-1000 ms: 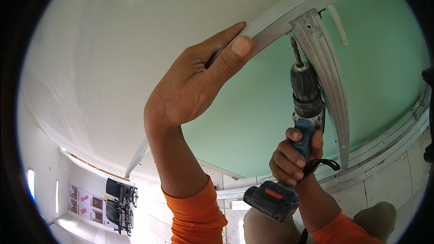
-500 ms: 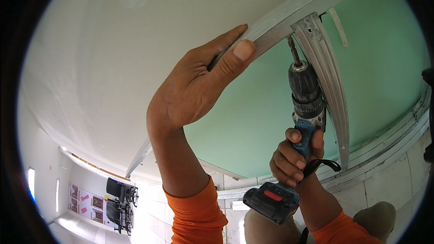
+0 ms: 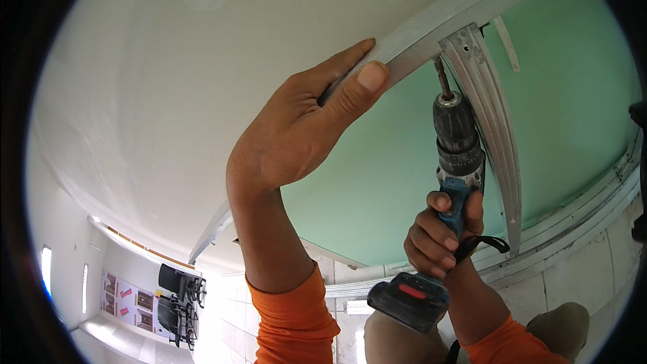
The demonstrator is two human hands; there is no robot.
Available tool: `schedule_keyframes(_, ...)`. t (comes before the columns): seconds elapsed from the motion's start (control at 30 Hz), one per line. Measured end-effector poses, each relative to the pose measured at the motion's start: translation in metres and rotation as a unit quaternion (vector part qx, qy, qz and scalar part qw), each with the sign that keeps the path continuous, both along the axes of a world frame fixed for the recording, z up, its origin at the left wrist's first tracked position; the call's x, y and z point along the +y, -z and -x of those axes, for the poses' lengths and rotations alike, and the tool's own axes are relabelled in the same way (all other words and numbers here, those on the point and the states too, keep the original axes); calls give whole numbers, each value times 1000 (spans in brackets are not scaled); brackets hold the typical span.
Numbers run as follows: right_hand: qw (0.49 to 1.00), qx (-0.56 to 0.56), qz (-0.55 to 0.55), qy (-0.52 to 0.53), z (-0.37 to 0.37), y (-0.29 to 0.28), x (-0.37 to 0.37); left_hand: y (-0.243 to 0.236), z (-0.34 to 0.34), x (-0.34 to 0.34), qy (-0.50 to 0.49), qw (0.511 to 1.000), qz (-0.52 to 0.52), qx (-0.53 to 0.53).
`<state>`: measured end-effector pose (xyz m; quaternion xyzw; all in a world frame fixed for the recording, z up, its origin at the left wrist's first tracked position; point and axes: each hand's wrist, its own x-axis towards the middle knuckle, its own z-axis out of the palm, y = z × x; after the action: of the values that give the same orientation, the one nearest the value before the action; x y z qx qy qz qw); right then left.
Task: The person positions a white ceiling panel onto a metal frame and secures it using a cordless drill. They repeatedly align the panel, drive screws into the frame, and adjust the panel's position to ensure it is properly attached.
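My left hand [image 3: 296, 128] grips a grey metal channel [image 3: 465, 17], thumb on its near face and fingers over its upper edge. In my right hand [image 3: 438, 232] is a blue and black cordless drill [image 3: 457, 125], held by its handle and pointing up. The drill's bit [image 3: 441, 77] reaches the underside of the channel, just left of a ribbed metal stud [image 3: 488, 114] that meets the channel there. Whether the bit touches the metal I cannot tell for sure. A black strap hangs by the drill's handle.
Behind the frame is a green board [image 3: 364, 189]; a pale wall panel [image 3: 155, 108] fills the left. More metal channels [image 3: 579, 222] run low along the tiled floor [image 3: 573, 280]. Black chairs [image 3: 175, 303] stand far off at lower left. My knees are below the drill.
My left hand, the channel and the drill appear slightly further right and lower in the picture. Both hands keep their grips.
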<state>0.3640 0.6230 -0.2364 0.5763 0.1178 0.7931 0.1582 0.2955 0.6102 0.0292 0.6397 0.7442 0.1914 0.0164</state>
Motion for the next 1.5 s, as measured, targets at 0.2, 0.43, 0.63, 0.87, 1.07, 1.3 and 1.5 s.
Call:
schedule_keyframes(0.2, 998, 27, 8, -60, -1, -1, -4, -1, 1, 1, -11, 1000, 14, 4)
schedule_keyframes(0.43, 1000, -20, 6, 14, -3, 2, 1, -2, -5, -2, -13, 1000, 14, -11)
schedule_keyframes(0.63, 1000, -23, 9, 8, -3, -1, -3, -4, -3, -2, -17, 1000, 23, -6)
schedule_keyframes(0.87, 1000, -12, 7, -6, -3, -3, -5, -4, -6, -5, -11, 1000, 12, 2)
schedule_keyframes(1.07, 1000, -14, 7, 7, -2, 1, -6, -2, -5, -5, -7, 1000, 8, 5)
schedule_keyframes(1.3, 1000, -16, -5, -7, -2, 5, -4, -2, -3, -4, -13, 1000, 15, 8)
schedule_keyframes(1.5, 1000, -13, -8, -4, 2, 10, -2, -2, 0, -3, -9, 1000, 13, 11)
